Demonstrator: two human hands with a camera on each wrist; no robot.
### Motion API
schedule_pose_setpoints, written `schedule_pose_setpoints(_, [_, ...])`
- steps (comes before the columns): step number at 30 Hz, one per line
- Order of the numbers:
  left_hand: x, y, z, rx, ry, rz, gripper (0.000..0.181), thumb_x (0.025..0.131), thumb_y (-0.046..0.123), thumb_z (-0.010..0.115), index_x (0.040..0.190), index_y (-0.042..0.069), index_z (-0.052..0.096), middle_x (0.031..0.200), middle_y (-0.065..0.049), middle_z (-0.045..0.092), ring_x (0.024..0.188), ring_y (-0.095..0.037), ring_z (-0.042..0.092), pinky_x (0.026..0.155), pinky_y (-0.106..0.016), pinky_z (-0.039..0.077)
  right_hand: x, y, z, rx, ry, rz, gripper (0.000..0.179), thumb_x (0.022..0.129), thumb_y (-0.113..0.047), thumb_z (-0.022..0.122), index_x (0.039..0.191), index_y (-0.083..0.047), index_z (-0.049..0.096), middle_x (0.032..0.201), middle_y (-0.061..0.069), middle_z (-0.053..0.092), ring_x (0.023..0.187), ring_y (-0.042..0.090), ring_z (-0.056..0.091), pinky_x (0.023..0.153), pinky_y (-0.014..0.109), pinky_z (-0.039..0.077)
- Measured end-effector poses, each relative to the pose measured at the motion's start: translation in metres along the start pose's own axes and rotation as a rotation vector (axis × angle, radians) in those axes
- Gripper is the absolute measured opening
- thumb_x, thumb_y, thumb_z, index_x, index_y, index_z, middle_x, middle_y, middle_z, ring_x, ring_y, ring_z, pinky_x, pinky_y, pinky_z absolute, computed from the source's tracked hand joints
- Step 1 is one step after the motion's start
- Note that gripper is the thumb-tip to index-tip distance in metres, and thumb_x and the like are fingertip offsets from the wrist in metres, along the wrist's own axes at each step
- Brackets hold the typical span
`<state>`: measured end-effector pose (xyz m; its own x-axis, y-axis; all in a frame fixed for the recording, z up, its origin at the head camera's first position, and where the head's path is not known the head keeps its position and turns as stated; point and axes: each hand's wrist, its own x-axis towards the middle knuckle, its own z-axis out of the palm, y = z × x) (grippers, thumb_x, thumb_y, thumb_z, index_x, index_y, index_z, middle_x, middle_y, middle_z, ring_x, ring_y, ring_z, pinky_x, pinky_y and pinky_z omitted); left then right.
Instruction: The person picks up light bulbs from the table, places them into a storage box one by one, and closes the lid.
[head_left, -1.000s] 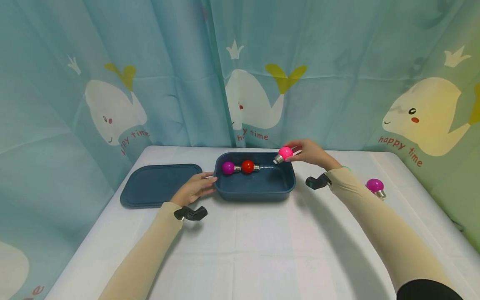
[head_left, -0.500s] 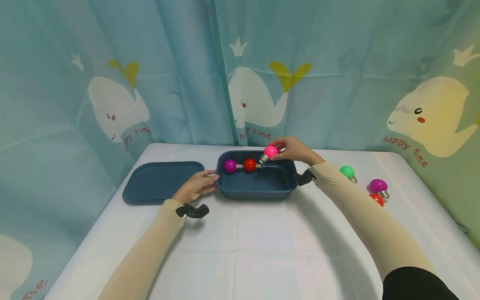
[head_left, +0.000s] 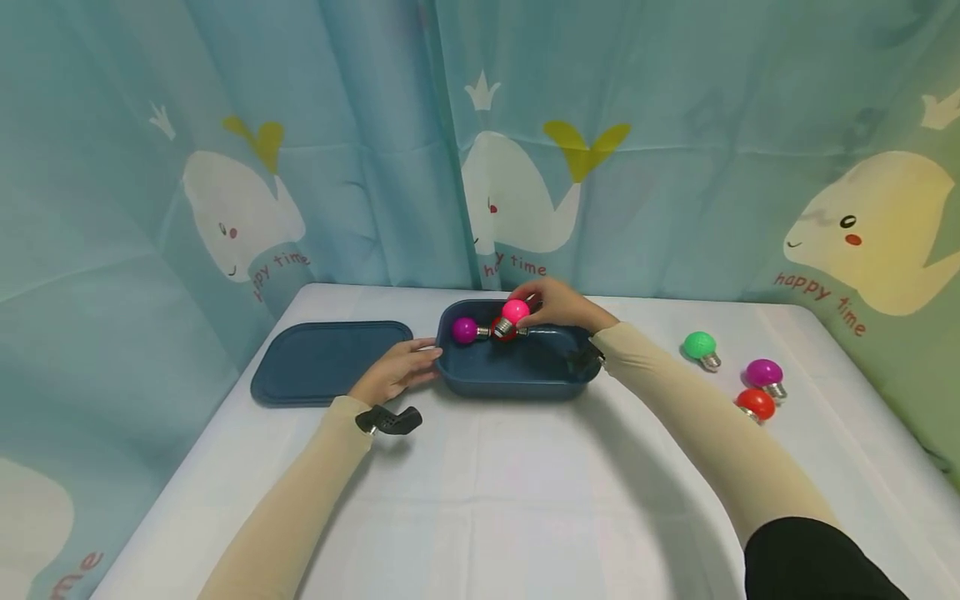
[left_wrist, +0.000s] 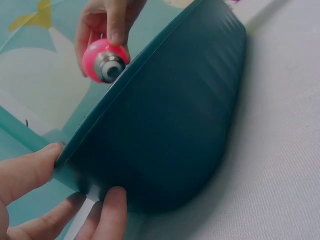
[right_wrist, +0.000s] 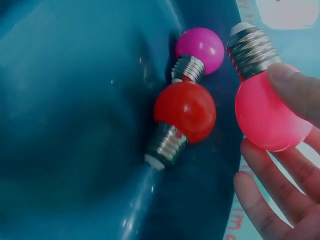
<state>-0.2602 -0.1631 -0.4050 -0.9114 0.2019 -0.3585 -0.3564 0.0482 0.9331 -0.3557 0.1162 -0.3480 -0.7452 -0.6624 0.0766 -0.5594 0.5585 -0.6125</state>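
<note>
My right hand [head_left: 557,302] pinches a pink light bulb [head_left: 516,312] by its round globe, above the far left part of a dark blue box [head_left: 517,389]. The bulb's metal screw base points down and left. Inside the box lie a purple bulb [head_left: 464,331] and a red bulb [right_wrist: 185,110], end to end, seen whole in the right wrist view. In the head view the pink bulb partly covers the red one. With extended fingers, my left hand [head_left: 397,369] touches the box's left wall and rim; the left wrist view shows fingertips [left_wrist: 116,197] against the outer wall.
Flat on the white table [head_left: 487,500], left of the box, lies a dark blue lid [head_left: 322,362]. To the right are a green bulb [head_left: 700,346], another purple bulb [head_left: 763,373] and another red bulb [head_left: 756,404]. A whale-print curtain [head_left: 375,150] hangs behind the table.
My right hand has carried the pink bulb leftward, from the box's far right corner to above the red bulb. The left hand keeps its contact with the box.
</note>
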Motion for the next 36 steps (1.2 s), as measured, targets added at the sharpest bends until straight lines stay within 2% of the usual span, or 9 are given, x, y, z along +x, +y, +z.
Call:
schedule_pose_setpoints(8, [0.001,0.001,0.000,-0.005,0.002,-0.005,0.059,0.097,0.009,0.049,0.148,-0.002,0.020,0.151,-0.021,0.027,0.136,-0.031,0.033,0.112,-0.042,0.035,0.011,-0.006,0.012,-0.022,-0.048,-0.007,0.044,0.076,-0.011,0.077,0.116,-0.001,0.064,0.114,0.016,0.065,0.096,0.027,0.062,0.087,0.038,0.055])
schedule_pose_setpoints(15, [0.001,0.001,0.001,-0.001,0.021,-0.012,0.059,0.097,0.010,0.050,0.148,-0.001,0.022,0.150,-0.022,0.029,0.134,-0.031,0.036,0.112,-0.042,0.036,0.020,-0.007,0.023,0.000,-0.109,-0.030,0.042,0.077,-0.011,0.077,0.116,-0.002,0.064,0.110,0.014,0.066,0.090,0.022,0.062,0.082,0.031,0.056])
schedule_pose_setpoints(22, [0.001,0.000,0.001,-0.010,0.015,-0.008,0.059,0.097,0.010,0.049,0.148,-0.002,0.021,0.150,-0.022,0.029,0.133,-0.029,0.037,0.112,-0.043,0.035,0.029,-0.011,0.029,-0.008,-0.149,-0.043,0.042,0.078,-0.011,0.076,0.117,-0.002,0.063,0.110,0.014,0.067,0.092,0.022,0.062,0.085,0.032,0.057])
schedule_pose_setpoints(30, [0.001,0.000,0.000,0.001,0.018,-0.010,0.059,0.097,0.011,0.050,0.147,-0.001,0.023,0.150,-0.020,0.031,0.131,-0.027,0.040,0.111,-0.042,0.037,0.038,-0.015,0.035,-0.027,-0.182,-0.089,0.045,0.076,-0.012,0.078,0.117,0.000,0.063,0.112,0.015,0.067,0.094,0.022,0.064,0.087,0.032,0.056])
schedule_pose_setpoints(36, [0.001,0.000,0.000,0.007,0.015,-0.006,0.057,0.097,0.011,0.050,0.147,-0.001,0.024,0.148,-0.021,0.034,0.124,-0.022,0.046,0.111,-0.042,0.037,0.040,-0.016,0.042,-0.042,-0.213,-0.142,0.044,0.076,-0.013,0.078,0.116,-0.001,0.064,0.108,0.013,0.067,0.090,0.019,0.062,0.083,0.028,0.056])
